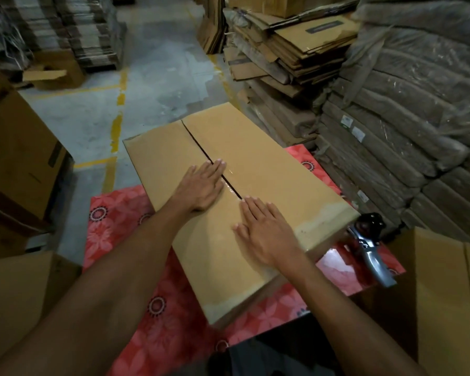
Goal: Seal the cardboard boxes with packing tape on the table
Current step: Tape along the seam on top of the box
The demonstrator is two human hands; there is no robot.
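A long brown cardboard box lies flat on the table, which has a red flowered cover. Its two top flaps meet at a centre seam. Clear packing tape covers the near part of that seam; the far part shows a dark gap. My left hand lies flat on the left flap, fingertips at the seam. My right hand presses flat on the taped near part of the box top. A tape dispenser with a grey handle lies on the table beside the box's right corner, held by neither hand.
Cardboard boxes stand at the left, lower left and lower right. Stacks of flattened cartons and plastic-wrapped bundles rise at the right. Concrete floor with yellow lines lies beyond the table.
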